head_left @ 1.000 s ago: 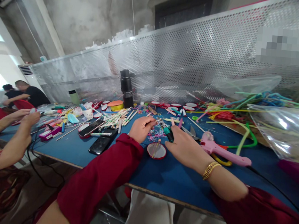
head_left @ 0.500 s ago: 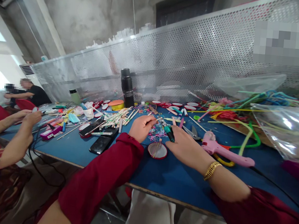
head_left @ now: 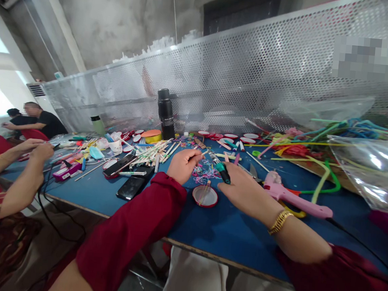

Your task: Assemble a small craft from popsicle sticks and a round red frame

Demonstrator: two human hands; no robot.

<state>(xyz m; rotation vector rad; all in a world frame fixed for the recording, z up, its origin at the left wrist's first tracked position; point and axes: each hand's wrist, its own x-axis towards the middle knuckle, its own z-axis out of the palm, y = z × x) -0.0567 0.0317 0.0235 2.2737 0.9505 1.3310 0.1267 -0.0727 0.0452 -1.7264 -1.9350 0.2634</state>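
Observation:
My left hand [head_left: 183,165] is curled shut, pinching a thin wooden stick [head_left: 204,154] that points right. My right hand [head_left: 244,190] grips a dark tool with a teal tip [head_left: 223,173], its tip close to the stick's end. Below and between both hands lies a small round red-rimmed lid [head_left: 205,195] holding a short stick. A tangle of small coloured rubber bands [head_left: 205,171] lies just behind the lid. Both sleeves are dark red, and a gold bracelet [head_left: 278,222] sits on my right wrist.
A pink glue gun [head_left: 291,197] lies right of my right hand, scissors [head_left: 251,169] beside it. Two phones [head_left: 128,180], a stick pile [head_left: 154,153], a black flask [head_left: 165,113], coloured tubes and plastic bags [head_left: 365,169] crowd the blue table [head_left: 227,234]. Another person's hands [head_left: 32,151] work at left.
My right hand with the teal-tipped tool has shifted slightly right and up. The left hand stays put. The person at left has lowered their hands a little.

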